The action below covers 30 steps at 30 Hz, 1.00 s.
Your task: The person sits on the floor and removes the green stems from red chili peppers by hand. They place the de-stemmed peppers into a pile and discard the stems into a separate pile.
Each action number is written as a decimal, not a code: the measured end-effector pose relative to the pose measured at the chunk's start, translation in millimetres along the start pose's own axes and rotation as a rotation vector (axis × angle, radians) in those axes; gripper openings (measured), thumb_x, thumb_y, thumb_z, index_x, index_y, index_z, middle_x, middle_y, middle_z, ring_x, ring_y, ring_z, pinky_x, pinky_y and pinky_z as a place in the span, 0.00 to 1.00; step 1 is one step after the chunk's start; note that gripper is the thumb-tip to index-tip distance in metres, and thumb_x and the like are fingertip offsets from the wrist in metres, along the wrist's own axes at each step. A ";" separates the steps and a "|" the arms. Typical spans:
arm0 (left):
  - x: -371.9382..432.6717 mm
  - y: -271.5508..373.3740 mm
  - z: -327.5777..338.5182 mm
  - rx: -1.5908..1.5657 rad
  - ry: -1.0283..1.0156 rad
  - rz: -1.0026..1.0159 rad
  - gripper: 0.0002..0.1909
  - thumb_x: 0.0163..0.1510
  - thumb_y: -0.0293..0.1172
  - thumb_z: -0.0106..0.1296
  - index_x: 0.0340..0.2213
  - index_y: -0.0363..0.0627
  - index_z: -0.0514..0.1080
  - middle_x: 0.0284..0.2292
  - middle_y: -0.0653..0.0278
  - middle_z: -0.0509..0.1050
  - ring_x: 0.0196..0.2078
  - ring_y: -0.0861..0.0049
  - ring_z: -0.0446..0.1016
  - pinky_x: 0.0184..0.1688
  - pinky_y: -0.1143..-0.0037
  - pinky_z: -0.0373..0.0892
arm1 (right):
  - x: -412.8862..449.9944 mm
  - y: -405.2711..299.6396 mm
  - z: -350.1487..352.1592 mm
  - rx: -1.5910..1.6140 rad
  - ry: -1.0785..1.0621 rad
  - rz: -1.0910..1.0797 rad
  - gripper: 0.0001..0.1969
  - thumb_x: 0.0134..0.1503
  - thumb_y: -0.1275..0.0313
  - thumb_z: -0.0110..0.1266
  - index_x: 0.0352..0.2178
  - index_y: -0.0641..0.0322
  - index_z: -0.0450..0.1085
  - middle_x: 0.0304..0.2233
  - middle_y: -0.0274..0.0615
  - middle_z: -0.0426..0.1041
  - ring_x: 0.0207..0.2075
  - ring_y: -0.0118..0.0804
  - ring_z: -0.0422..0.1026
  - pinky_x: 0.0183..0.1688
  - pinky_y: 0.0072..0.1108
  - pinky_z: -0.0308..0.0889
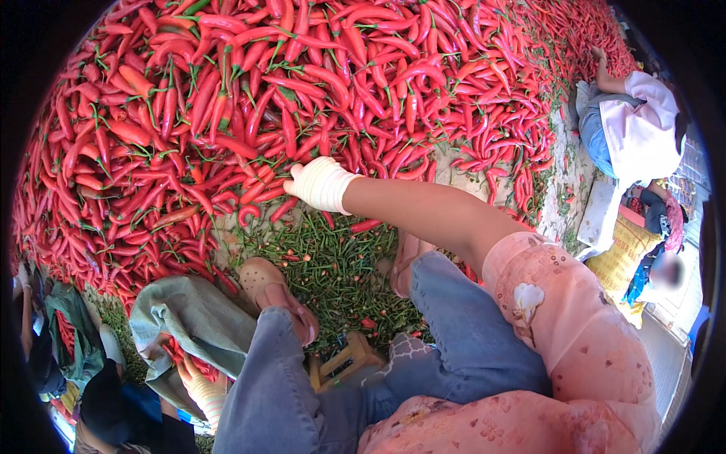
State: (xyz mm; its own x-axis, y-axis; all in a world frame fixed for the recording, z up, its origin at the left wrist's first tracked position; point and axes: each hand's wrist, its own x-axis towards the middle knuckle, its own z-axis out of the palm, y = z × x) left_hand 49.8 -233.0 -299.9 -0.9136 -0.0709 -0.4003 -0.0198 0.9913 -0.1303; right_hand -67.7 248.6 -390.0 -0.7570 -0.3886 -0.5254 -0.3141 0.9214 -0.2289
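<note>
A large heap of red chili peppers (317, 85), many with green stems, spreads in front of me. At its near edge is my right hand (322, 183), in a white striped glove. Its curled fingers meet several peppers; the glove's back hides whether they grip one. My left hand (205, 394), in a similar striped glove, is low beside my left knee, at the mouth of a grey-green fabric sack (195, 309). Red peppers (198, 368) show inside the sack next to its fingers. Whether that hand holds any is hidden.
Cut green stems (340, 267) cover the ground between my clogs (281, 295). A small wooden stool (347, 360) is beneath me. Co-workers sit at right (638, 125) and lower left (122, 391). A filled yellow sack (618, 255) stands at right, a green sack (76, 329) at left.
</note>
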 end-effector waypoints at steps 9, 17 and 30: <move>40.6 127.1 -93.3 -0.512 0.484 0.233 0.22 0.49 0.20 0.49 0.48 0.38 0.66 0.46 0.51 0.69 0.48 0.55 0.67 0.53 0.64 0.61 | -27.3 27.5 3.0 0.272 0.136 -0.019 0.17 0.47 0.63 0.56 0.37 0.59 0.68 0.30 0.49 0.72 0.34 0.51 0.73 0.35 0.38 0.68; 110.8 318.1 -12.5 -0.331 0.155 0.834 0.31 0.45 0.42 0.57 0.47 0.38 0.63 0.39 0.55 0.69 0.42 0.60 0.69 0.42 0.65 0.66 | -21.5 25.7 3.3 0.250 0.137 0.006 0.18 0.48 0.63 0.56 0.40 0.56 0.67 0.32 0.46 0.71 0.32 0.50 0.73 0.34 0.36 0.68; 136.4 354.1 39.2 -0.138 0.248 0.955 0.12 0.44 0.32 0.51 0.34 0.47 0.71 0.33 0.62 0.69 0.38 0.65 0.70 0.38 0.67 0.66 | -41.1 2.2 46.2 -0.184 0.172 -0.392 0.08 0.47 0.69 0.48 0.31 0.55 0.67 0.31 0.38 0.67 0.30 0.39 0.71 0.32 0.30 0.67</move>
State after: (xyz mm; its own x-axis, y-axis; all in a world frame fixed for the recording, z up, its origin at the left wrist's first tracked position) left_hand -65.9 104.0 -436.2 -0.6297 0.7728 -0.0796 0.7351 0.6259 0.2604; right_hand -10.8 266.2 -406.8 -0.6403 -0.7148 -0.2812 -0.6799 0.6978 -0.2255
